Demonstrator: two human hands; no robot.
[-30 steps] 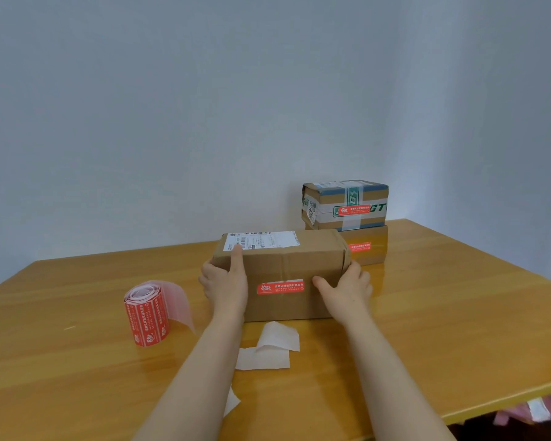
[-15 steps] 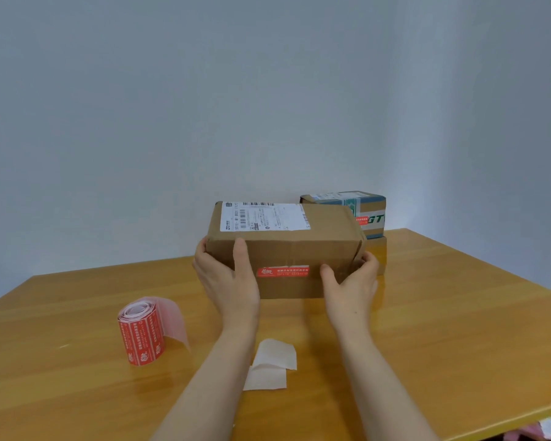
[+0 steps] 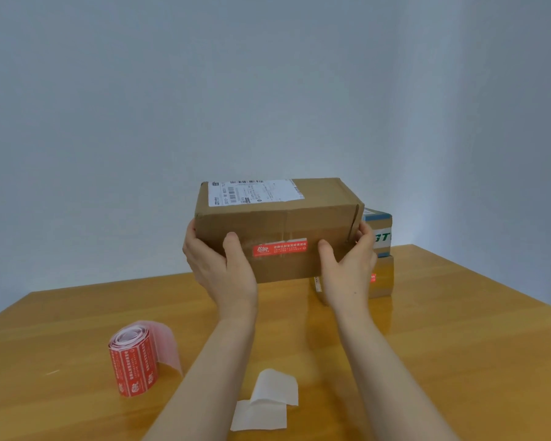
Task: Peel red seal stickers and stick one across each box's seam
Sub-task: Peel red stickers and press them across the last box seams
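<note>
Grey-blue wall (image 3: 268,90) behind, wooden table (image 3: 458,345) below. The brown cardboard box (image 3: 277,224) is held up off the tabletop w/ both hands. The left hand (image 3: 223,268) grips its left end and the right hand (image 3: 347,265) its right end, thumbs on the front face. A red seal sticker (image 3: 280,248) lies across the vertical seam between the thumbs. This box looks done, so the step is prob. setting it aside: carry level and keep thumbs off the sticker. Just behind-right of the box is a stack of two boxes (image 3: 382,281), close to the right knuckles, so go in slow or lift over. Below-left of the box is the sticker roll (image 3: 134,361), and below it are backing-paper scraps (image 3: 268,402). Open tabletop lies left of and beneath the box; the table's edge is well to its right.
</note>
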